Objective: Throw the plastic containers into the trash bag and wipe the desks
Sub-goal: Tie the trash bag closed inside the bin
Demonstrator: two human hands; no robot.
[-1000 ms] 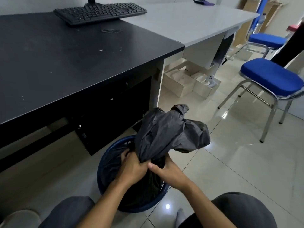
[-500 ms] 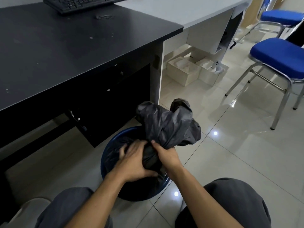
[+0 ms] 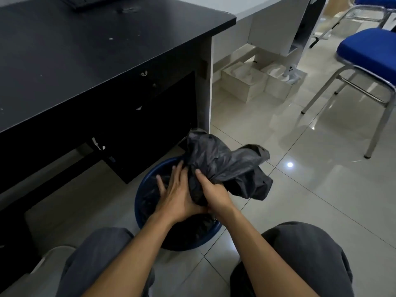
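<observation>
A black trash bag (image 3: 227, 166) sits in a round blue bin (image 3: 145, 213) on the floor between my knees. Its gathered top bunches up and flops to the right over the bin's rim. My right hand (image 3: 212, 192) is closed around the bag's neck. My left hand (image 3: 176, 194) lies flat against the bag beside it, fingers spread and pressing on the plastic. The black desk (image 3: 85, 52) stands at the left and a grey desk (image 3: 252, 8) adjoins it at the top. No plastic containers show; the bag's contents are hidden.
A keyboard (image 3: 90, 1) pokes in at the top edge of the black desk. Two white boxes (image 3: 244, 82) sit on the floor under the grey desk. Blue chairs (image 3: 364, 50) stand at the right on the tiled floor.
The view has tilted down and closer. The bag's bunched top has dropped and swung right. My left hand has opened from a grip to a flat press on the bag.
</observation>
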